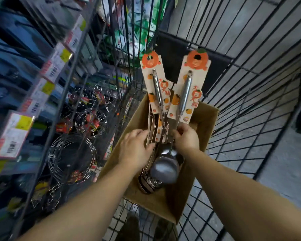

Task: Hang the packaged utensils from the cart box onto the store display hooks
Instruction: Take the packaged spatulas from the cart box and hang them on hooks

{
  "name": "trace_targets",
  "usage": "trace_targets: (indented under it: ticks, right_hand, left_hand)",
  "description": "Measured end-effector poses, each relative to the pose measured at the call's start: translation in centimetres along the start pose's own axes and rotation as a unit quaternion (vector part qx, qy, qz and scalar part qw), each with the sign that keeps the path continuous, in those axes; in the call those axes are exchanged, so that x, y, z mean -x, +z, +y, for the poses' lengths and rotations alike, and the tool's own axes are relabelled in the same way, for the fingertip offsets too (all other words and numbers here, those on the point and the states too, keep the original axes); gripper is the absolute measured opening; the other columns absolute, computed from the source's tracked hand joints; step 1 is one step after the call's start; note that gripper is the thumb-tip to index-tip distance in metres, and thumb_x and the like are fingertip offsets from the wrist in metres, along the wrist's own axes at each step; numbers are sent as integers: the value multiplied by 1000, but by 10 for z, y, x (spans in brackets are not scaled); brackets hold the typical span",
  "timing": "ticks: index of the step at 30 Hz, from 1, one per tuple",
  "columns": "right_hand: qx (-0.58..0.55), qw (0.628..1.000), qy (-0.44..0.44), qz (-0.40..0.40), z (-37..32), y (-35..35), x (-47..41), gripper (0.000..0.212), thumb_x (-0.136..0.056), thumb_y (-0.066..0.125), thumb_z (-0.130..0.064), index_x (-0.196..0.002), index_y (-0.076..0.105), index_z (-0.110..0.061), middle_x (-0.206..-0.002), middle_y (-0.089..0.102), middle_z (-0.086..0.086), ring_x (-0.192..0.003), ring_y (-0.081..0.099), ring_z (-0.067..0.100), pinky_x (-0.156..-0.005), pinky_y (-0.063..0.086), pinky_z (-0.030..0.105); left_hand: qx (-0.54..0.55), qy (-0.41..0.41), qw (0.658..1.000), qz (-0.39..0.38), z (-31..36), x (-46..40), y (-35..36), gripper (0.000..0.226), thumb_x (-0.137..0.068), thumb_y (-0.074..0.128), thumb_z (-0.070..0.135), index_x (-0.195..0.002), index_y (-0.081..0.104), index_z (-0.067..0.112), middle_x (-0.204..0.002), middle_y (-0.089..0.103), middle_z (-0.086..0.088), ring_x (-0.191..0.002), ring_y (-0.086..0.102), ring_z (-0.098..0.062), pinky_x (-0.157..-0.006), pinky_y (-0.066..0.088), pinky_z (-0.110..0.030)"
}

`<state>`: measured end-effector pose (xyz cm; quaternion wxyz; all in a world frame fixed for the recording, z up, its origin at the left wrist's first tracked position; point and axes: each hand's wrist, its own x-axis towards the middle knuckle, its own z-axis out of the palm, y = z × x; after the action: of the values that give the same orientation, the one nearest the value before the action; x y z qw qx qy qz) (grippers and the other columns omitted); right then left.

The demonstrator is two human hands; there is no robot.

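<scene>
A brown cardboard box (205, 122) stands in the black wire cart (250, 119). Packaged steel ladles on cream cards with orange fruit prints stick up out of it. My left hand (134, 148) grips a bundle of these cards near their lower ends; one card (155, 80) of that bundle leans up to the left. My right hand (186, 138) pinches the stem of another packaged ladle (186, 91), whose card tilts up to the right. Its shiny bowl (165, 167) hangs down inside the box, above more ladle bowls (146, 185).
On the left a black wire display rack (59, 108) carries round wire steamer racks (71, 157) with red labels, and price tags (12, 134) on hook ends. Green packages (139, 30) hang behind the cart. Grey floor (285, 162) shows through the cart's right side.
</scene>
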<state>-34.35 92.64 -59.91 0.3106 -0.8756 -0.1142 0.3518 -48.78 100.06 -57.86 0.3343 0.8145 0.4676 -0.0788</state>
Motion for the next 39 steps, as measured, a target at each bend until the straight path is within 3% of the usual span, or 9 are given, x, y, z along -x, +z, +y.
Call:
trace_targets:
  ticks: [5, 10, 16, 20, 25, 27, 31, 34, 39]
  right_hand:
    - [-51, 997, -37, -34, -29, -16, 27, 9, -93, 58, -22, -100, 64, -22, -90, 70, -2, -84, 69, 18, -79, 59, 44]
    - [-56, 992, -97, -61, -52, -23, 35, 10, -92, 59, -24, -98, 67, -22, -87, 71, -1, -82, 69, 19, -77, 58, 46]
    - [-65, 988, -124, -61, -58, -16, 31, 9, -89, 63, -27, -94, 68, -20, -86, 71, 1, -81, 69, 22, -77, 57, 48]
    - [-91, 985, -126, -74, -50, -12, 26, 16, -89, 64, -34, -97, 68, -21, -86, 71, -1, -81, 69, 19, -78, 58, 45]
    - [2, 1000, 26, 7, -6, -9, -7, 30, -94, 56, -32, -122, 59, -22, -113, 66, -2, -98, 63, 15, -89, 55, 37]
    - [45, 997, 56, -26, 9, 0, -21, 34, -94, 58, -27, -127, 56, -22, -120, 64, 0, -104, 62, 18, -92, 53, 36]
    - [46, 990, 52, -127, 21, 24, -38, 28, -93, 58, -22, -120, 60, -29, -101, 65, -4, -88, 61, 12, -76, 50, 28]
    - [99, 986, 40, -125, 26, 30, -45, 21, -93, 57, -17, -112, 63, -22, -92, 61, -3, -91, 60, 16, -79, 44, 28]
    - [178, 977, -2, -119, 28, 30, -37, 22, -94, 55, -15, -114, 64, -18, -106, 67, 7, -101, 62, 25, -88, 47, 34]
  left_hand:
    - [41, 19, 999, -2, 21, 11, -3, 52, -85, 61, 42, -134, 46, 33, -130, 53, 3, -120, 46, -21, -102, 40, -39]
    - [97, -5, 995, -38, 27, 18, -13, 33, -89, 59, 36, -122, 55, 33, -111, 68, 4, -101, 62, -23, -83, 50, -32]
    - [110, 6, 993, -38, 19, 16, -9, 12, -93, 51, 32, -104, 55, 28, -106, 66, -2, -93, 61, -29, -79, 51, -41]
    - [88, 0, 996, -2, 15, 17, -5, 13, -97, 42, 30, -107, 50, 25, -111, 62, 0, -93, 59, -28, -74, 46, -37]
    - [70, -22, 996, 48, -4, 5, -12, 19, -98, 43, 32, -111, 50, 21, -106, 63, -1, -89, 59, -26, -70, 45, -36]
    - [71, -20, 995, 72, -15, -2, -15, 17, -96, 47, 30, -108, 52, 18, -100, 61, 1, -86, 58, -26, -69, 45, -36]
    - [52, -27, 995, 79, -40, -9, -15, 14, -95, 50, 30, -103, 53, 19, -91, 58, 3, -81, 56, -24, -64, 39, -33]
    - [55, -31, 995, 81, -54, -6, -12, 8, -94, 52, 30, -94, 51, 22, -85, 57, 4, -76, 56, -23, -61, 40, -32]
    - [66, -21, 993, 94, -60, 3, -11, 9, -94, 52, 28, -99, 53, 21, -90, 60, 2, -77, 56, -21, -62, 40, -30]
